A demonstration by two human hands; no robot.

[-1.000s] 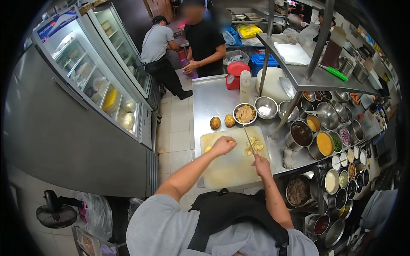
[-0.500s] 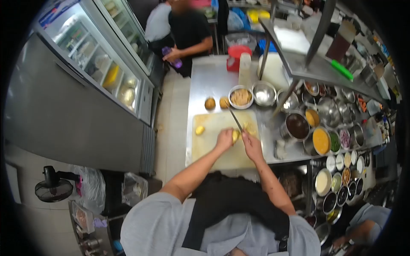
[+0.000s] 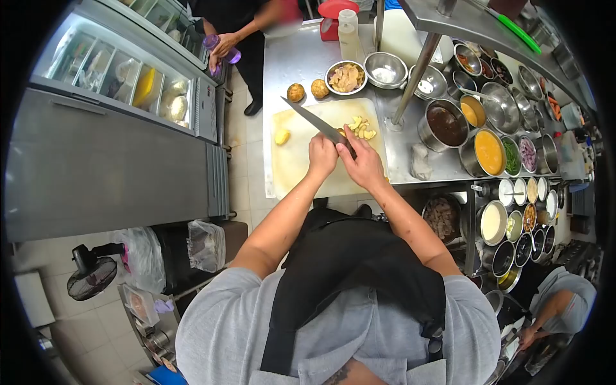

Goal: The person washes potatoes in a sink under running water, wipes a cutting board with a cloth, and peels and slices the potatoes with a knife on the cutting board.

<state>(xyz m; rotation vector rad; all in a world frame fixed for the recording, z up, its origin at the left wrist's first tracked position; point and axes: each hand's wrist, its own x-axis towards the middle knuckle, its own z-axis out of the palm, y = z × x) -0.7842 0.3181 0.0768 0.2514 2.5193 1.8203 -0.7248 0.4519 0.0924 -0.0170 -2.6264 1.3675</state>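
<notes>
My right hand (image 3: 364,162) is closed round the dark handle of a long knife (image 3: 312,119), whose blade points up and left over the white cutting board (image 3: 292,173). Against it, near the handle, my left hand (image 3: 323,154) is closed; what its fingers hold is hidden. A small piece of yellowish food shows between the hands. Peeled yellow pieces (image 3: 361,127) lie on the board to the right of the knife, and one peeled piece (image 3: 282,136) lies at its left. Beyond the board are two brown round items (image 3: 296,92) and a bowl of cut food (image 3: 346,77).
Empty metal bowls (image 3: 385,69), a pot of dark sauce (image 3: 444,124) and a pot of orange sauce (image 3: 489,152) stand at the right, below a metal shelf (image 3: 475,24). A person's hand (image 3: 224,45) holds a purple bottle (image 3: 231,55) at the upper left. Another person works at the lower right.
The view has tilted down toward the board. My hands have come together at the knife handle, and the blade has swung further left. The person with the purple bottle appears closer to the fridge.
</notes>
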